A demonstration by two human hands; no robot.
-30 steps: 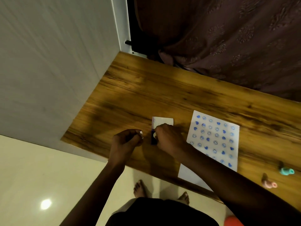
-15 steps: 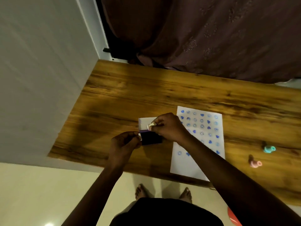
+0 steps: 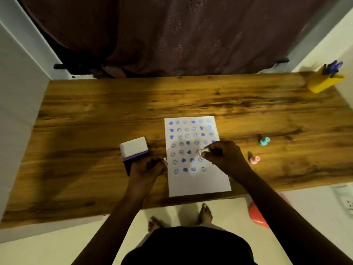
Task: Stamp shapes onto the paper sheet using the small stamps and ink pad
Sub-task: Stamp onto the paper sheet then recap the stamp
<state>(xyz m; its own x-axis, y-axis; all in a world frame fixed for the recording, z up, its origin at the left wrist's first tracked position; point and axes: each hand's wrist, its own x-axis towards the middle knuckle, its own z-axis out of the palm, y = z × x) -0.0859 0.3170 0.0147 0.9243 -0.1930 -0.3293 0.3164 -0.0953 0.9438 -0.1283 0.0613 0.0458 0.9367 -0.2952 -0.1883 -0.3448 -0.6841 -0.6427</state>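
Right hand [image 3: 223, 157] fingers pinch a small pale stamp [image 3: 204, 151] over the paper sheet [image 3: 198, 180], probably touching. Left hand [image 3: 147, 167] curled at the open ink pad [image 3: 133, 150], tabletop [image 3: 95, 115] left.

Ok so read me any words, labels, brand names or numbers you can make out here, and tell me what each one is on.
None can be read.
Paper sheet: only blue stamped hearts and smiley faces, no words or numbers.
Ink pad: its open white lid shows no readable label.
Yellow pen holder, teal stamp, pink stamp: no lettering visible; too small and blurred to tell.
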